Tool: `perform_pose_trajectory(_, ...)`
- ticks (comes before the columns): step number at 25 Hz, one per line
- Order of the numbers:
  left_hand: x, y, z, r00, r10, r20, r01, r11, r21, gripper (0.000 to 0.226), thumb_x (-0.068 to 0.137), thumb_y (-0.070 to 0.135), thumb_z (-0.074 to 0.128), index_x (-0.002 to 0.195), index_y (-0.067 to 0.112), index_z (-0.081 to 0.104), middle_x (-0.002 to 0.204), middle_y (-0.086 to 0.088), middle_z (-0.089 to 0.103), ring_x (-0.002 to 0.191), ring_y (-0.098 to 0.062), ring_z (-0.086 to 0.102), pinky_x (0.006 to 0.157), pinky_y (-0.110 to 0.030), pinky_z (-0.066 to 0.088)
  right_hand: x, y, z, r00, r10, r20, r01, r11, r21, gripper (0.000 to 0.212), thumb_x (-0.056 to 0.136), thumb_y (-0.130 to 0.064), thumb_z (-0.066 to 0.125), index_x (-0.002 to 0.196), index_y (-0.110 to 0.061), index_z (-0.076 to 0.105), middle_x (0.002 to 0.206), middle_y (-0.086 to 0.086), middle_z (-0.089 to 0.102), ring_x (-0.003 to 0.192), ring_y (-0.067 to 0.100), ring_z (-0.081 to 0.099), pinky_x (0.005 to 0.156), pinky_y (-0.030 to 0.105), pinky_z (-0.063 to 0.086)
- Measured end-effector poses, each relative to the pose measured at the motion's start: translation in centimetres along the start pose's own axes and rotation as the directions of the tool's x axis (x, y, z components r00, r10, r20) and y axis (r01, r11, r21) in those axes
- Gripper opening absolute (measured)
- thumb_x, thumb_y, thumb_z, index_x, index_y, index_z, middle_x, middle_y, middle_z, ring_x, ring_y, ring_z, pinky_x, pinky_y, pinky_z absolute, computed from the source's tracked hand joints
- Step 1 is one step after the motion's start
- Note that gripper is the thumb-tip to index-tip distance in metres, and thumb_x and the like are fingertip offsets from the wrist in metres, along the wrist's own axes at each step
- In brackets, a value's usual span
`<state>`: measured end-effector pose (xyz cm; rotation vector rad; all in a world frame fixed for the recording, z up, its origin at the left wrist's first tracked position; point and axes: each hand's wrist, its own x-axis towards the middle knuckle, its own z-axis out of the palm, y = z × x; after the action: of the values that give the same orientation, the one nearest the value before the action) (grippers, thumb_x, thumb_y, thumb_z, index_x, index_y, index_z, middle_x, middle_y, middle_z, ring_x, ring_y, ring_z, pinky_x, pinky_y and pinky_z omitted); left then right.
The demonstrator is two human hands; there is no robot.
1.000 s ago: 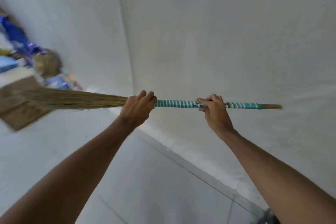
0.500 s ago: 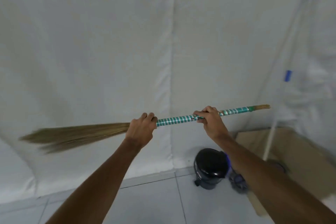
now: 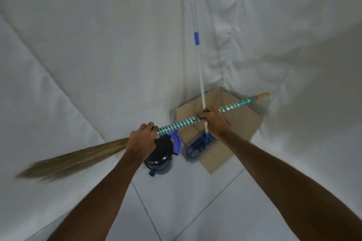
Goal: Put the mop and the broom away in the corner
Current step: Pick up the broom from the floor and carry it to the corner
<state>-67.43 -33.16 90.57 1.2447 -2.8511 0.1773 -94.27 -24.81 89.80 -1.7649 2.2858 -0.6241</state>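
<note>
A pale tiled floor (image 3: pixel 192 209) meets white fabric-draped walls (image 3: pixel 101 49) in a corner. There, one flattened cardboard sheet (image 3: pixel 237 121) lies on the floor; one mop (image 3: pixel 197 58) stands on it, handle leaning into the corner, blue head at the cardboard's near edge. Just beside the cardboard sit one black bin (image 3: pixel 161 157) and one blue dustpan (image 3: pixel 176 143). One broom (image 3: pixel 182 123) is held across, above the cardboard: left hand (image 3: pixel 142 141) closed where bristles begin, right hand (image 3: pixel 214 119) closed around the striped handle.
</note>
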Motion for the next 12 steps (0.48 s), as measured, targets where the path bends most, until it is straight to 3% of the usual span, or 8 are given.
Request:
perform_pose_trajectory(6, 9.9, 8.1, 7.5, 0.994, -0.002, 0.11, 0.019, 0.989, -0.147, 0.026, 0.084, 0.02, 0.066, 0.109, 0.014, 0.066, 0.109, -0.005, 0.064, 0.1, -0.029, 0.063, 0.065, -0.041, 0.055, 4.2, 13.0, 1.9, 0.983, 0.133, 0.125, -0.133, 0.991, -0.013, 0.05, 0.087, 0.01, 0.055, 0.129, -0.014, 0.066, 0.125, 0.015, 0.058, 0.119, 0.03, 0.054, 0.104, 0.03, 0.042)
perform_pose_trajectory(10, 17.3, 12.3, 17.1, 0.972, -0.036, 0.232, 0.091, 0.968, -0.233, 0.025, 0.089, 0.02, 0.061, 0.113, 0.014, 0.065, 0.12, -0.005, 0.063, 0.114, -0.027, 0.059, 0.071, -0.041, 0.054, 9.6, 22.1, 7.3, 0.95, 0.199, 0.24, -0.189, 0.98, -0.066, 0.051, 0.09, 0.007, 0.052, 0.133, -0.019, 0.064, 0.131, 0.015, 0.053, 0.122, 0.031, 0.053, 0.103, 0.04, 0.048)
perform_pose_trajectory(12, 20.2, 14.2, 21.0, 0.945, -0.058, 0.322, 0.162, 0.938, -0.306, 0.02, 0.092, 0.021, 0.06, 0.108, 0.011, 0.064, 0.116, -0.006, 0.062, 0.109, -0.029, 0.06, 0.073, -0.043, 0.055, 12.1, 26.2, 10.1, 0.929, 0.221, 0.297, -0.208, 0.975, -0.076, 0.055, 0.09, 0.009, 0.051, 0.134, -0.021, 0.063, 0.132, 0.014, 0.051, 0.122, 0.031, 0.053, 0.1, 0.043, 0.049)
